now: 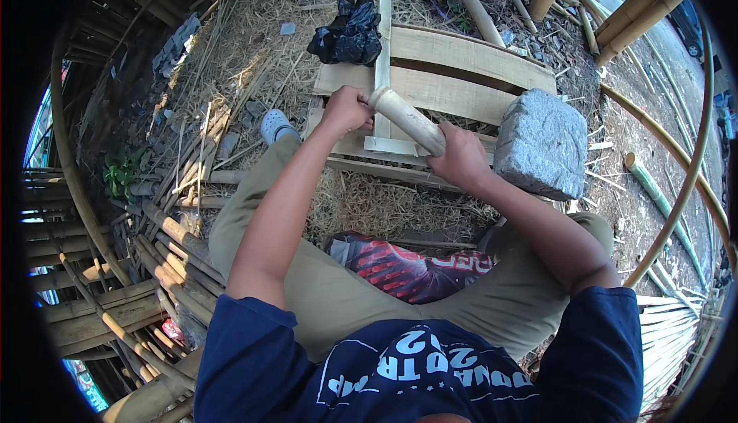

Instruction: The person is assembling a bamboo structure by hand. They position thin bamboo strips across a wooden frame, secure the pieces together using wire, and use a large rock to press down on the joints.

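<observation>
A short, pale bamboo tube lies at a slant over the low plank platform, its far end up to the left. My right hand is wrapped round the tube's near end. At the far end, my left hand is closed, its fingers curled against the tube; what they pinch is hidden. Beneath the tube, a narrow wooden strip runs away from me across the planks, with a short crosspiece at its near end. A rough grey stone block sits right of my right hand.
A crumpled black plastic bag lies beside the strip on the platform's planks. Between my legs is a red and black printed sack. Bamboo poles are piled at left, and a green bamboo length lies at right. Straw covers the ground.
</observation>
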A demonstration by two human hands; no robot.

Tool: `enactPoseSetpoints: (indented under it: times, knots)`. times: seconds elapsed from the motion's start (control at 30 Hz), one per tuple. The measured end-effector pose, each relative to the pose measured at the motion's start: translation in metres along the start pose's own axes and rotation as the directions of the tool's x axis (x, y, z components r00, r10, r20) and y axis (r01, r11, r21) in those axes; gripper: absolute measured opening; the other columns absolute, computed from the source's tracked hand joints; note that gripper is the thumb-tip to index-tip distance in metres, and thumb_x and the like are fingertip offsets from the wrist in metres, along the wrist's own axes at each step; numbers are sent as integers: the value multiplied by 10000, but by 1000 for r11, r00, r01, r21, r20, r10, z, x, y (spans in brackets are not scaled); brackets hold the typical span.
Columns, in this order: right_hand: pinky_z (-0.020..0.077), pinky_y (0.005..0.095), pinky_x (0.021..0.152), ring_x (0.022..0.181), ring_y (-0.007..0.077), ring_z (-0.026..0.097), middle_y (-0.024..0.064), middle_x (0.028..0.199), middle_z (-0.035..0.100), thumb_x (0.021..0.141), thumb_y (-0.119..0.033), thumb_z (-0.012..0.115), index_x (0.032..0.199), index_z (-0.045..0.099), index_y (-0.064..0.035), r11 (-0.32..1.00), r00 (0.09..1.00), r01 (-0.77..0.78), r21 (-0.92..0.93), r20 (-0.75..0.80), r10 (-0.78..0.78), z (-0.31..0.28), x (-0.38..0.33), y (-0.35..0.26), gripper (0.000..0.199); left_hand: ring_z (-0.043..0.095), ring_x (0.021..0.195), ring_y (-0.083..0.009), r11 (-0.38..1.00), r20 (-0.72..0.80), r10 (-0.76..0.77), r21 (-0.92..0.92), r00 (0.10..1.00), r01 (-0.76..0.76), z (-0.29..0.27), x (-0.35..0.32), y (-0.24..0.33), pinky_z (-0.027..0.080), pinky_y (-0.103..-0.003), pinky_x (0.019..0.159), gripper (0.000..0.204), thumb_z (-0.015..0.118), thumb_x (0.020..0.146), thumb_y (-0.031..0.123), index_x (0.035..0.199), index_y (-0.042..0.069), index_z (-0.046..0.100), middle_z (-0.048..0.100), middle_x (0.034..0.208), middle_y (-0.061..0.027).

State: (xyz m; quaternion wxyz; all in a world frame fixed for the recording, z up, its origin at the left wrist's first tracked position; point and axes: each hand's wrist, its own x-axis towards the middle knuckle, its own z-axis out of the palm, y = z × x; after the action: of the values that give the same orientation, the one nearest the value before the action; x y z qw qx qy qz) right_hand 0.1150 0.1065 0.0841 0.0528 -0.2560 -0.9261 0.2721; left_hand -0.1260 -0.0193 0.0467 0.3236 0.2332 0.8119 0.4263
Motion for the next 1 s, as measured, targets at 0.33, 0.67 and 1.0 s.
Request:
enactPoseSetpoints:
  times: [0.33, 0.67, 1.0]
  knots:
    - [555, 525, 872, 939, 461, 703, 270, 947, 727, 705, -235, 841, 1094, 663, 19, 999, 1000, -8, -32, 16, 9, 4, 3, 4, 497, 737, 616, -145, 969, -14, 67, 240, 998, -62, -11, -15, 18, 567, -303, 569, 106, 789, 892, 84, 930, -13, 773, 751, 733, -88]
    - [569, 510, 873, 938, 437, 714, 251, 951, 733, 742, -198, 795, 1081, 660, 16, 999, 999, 17, -41, 31, -16, 1, 3, -1, 423, 729, 603, -145, 974, -42, 124, 195, 991, -114, -8, -10, 0, 564, -307, 567, 98, 785, 891, 55, 932, -30, 758, 747, 736, -97]
    - [567, 509, 878, 948, 432, 714, 244, 949, 736, 760, -178, 776, 1084, 665, -4, 999, 997, -7, -39, 81, 10, -5, 3, -8, 383, 739, 615, -166, 970, -45, 164, 191, 985, -152, -7, -11, -1, 568, -315, 567, 116, 789, 872, 47, 929, -49, 758, 739, 729, -109]
